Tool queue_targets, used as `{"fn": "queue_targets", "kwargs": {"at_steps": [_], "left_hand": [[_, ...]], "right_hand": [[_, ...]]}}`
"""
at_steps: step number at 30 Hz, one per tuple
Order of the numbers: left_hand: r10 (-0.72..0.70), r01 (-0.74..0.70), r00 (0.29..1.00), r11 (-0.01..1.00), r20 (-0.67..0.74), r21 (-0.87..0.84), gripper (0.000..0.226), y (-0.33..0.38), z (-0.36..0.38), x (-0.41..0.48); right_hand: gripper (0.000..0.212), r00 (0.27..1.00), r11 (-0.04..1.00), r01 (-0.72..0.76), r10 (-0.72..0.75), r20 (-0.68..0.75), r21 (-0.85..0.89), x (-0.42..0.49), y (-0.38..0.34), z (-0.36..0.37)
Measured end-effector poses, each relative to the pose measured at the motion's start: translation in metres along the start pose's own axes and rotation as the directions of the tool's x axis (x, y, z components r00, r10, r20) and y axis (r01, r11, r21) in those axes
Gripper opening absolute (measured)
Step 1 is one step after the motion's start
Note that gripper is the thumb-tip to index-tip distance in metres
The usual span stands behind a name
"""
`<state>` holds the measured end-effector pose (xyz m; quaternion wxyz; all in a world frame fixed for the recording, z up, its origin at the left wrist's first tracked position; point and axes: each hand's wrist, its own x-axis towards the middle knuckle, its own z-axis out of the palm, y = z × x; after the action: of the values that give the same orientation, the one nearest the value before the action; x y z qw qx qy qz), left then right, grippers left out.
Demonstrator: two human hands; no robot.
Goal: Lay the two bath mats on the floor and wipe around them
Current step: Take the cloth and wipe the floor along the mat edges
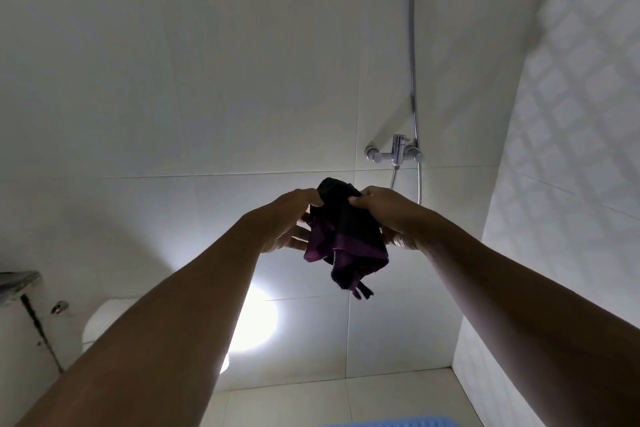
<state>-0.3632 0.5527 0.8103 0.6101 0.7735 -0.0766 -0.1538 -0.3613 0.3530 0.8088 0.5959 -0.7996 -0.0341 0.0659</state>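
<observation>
A dark cloth [348,236] with purple bands hangs bunched in the air in front of the white tiled wall. My left hand [289,222] pinches its upper left part, and my lower fingers lie stretched under it. My right hand [388,215] grips the cloth's upper right part with curled fingers. A loose end with a small loop dangles below. At the bottom edge, a strip of a light blue ribbed bath mat [377,423] shows on the floor. No second mat is in view.
A chrome shower mixer [398,149] with its hose and rail [412,45] is mounted on the wall behind my hands. A white toilet cistern [104,319] and a metal shelf [17,284] stand at the left. Pale floor tiles [311,399] lie below.
</observation>
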Motion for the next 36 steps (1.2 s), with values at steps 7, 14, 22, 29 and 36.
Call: {"fn": "queue_targets", "kwargs": {"at_steps": [7,14,22,29,36], "left_hand": [[-0.112,0.119,0.990,0.990,-0.082,0.081,0.063,-0.081,0.016,0.021],[-0.293,0.339,0.917,0.930,-0.271,0.142,0.061,-0.224,0.050,0.026],[-0.481,0.530,0.831,0.837,-0.279,0.136,0.068,-0.401,0.099,0.015],[-0.564,0.626,0.769,0.759,-0.300,0.179,0.068,-0.625,0.141,0.013],[-0.653,0.688,0.725,0.681,-0.219,0.250,0.062,-0.916,0.209,0.004]], "right_hand": [[0.020,0.976,0.979,-0.203,0.201,0.086,0.022,0.020,0.083,0.024],[0.048,0.866,0.912,-0.409,0.381,0.324,0.019,0.022,0.215,0.068],[0.053,0.709,0.814,-0.566,0.562,0.426,-0.131,0.001,0.386,0.126],[0.041,0.679,0.776,-0.595,0.625,0.386,-0.210,-0.010,0.593,0.228],[0.038,0.645,0.737,-0.555,0.674,0.360,-0.386,-0.040,0.894,0.336]]}}
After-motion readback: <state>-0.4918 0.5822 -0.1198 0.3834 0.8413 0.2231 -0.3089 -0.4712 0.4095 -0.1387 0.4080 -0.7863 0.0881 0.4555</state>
